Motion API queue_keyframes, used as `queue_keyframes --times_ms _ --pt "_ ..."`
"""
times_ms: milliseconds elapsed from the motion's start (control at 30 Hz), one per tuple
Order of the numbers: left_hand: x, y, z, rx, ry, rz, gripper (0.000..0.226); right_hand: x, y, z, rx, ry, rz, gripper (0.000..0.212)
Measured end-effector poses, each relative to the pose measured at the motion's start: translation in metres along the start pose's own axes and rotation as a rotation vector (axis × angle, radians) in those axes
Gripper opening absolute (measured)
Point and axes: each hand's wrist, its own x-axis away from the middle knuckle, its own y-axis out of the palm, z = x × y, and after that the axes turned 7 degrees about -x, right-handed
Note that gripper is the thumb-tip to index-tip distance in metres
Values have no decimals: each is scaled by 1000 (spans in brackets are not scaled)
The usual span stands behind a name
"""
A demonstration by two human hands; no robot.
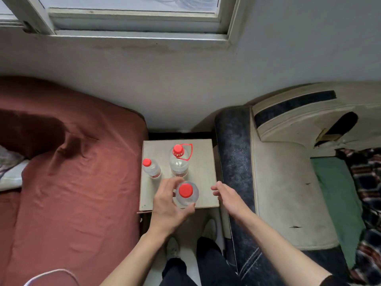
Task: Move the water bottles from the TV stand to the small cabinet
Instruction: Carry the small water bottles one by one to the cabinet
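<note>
A small pale wooden cabinet (203, 162) stands between a bed and a sofa. On its top are three clear water bottles with red caps: a small one (151, 168) at the left edge, a large one with a red carry handle (179, 162) at the back middle, and a third (187, 194) near the front edge. My left hand (168, 201) wraps around the left side of that front bottle. My right hand (228, 196) hovers to its right with fingers spread, holding nothing and not touching the bottle. The TV stand is out of view.
A bed with a rust-red sheet (72, 172) borders the cabinet on the left. A dark blue and cream sofa (278, 172) borders it on the right. A wall with a window (134, 15) is behind. My legs and shoes (191, 240) stand in the narrow gap in front.
</note>
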Motion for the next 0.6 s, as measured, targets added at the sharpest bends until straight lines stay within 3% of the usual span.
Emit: queue_keyframes --times_ms 267,600 --pt "-21 45 -40 -49 -135 -5 55 -36 -14 6 453 -183 -103 42" --pt "-37 109 -101 -77 -250 21 58 -83 -25 23 715 -198 -140 51"
